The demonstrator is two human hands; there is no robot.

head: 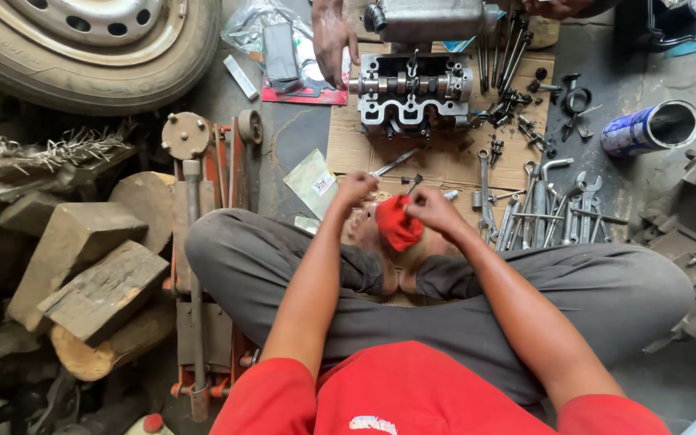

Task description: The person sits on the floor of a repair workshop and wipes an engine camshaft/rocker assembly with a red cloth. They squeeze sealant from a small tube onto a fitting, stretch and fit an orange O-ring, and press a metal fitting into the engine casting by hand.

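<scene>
- Both our hands closed on the red rag (397,222): right hand (431,208) pinches its upper edge with fingers pressed together, left hand (354,188) curled into a fist just beside it. Can't tell whether the left hand holds a small part or only cloth.
- Rag sits between our hands, over our crossed legs in grey trousers (606,282), above the near edge of the cardboard sheet (437,161).
- Just beyond the grip: a wrench (392,163) lying on the cardboard, a small dark bolt next to it.
- Further out from the grip: cylinder head (412,95) on the cardboard, camshaft side up.
- Another person's hand (330,40) rests on the floor beside the head, fingers down, touching a red-edged packet (304,93).
- Right of the grip: row of spanners (541,213) laid side by side, loose bolts and small parts (525,113) scattered beyond them.
- Far right of that: blue-and-white can (650,127) lying on its side, open end towards us.
- Left of the grip: floor jack (203,225) with red frame, wood blocks (98,274) just beside it, tyre on a steel wheel (90,40) well beyond.
</scene>
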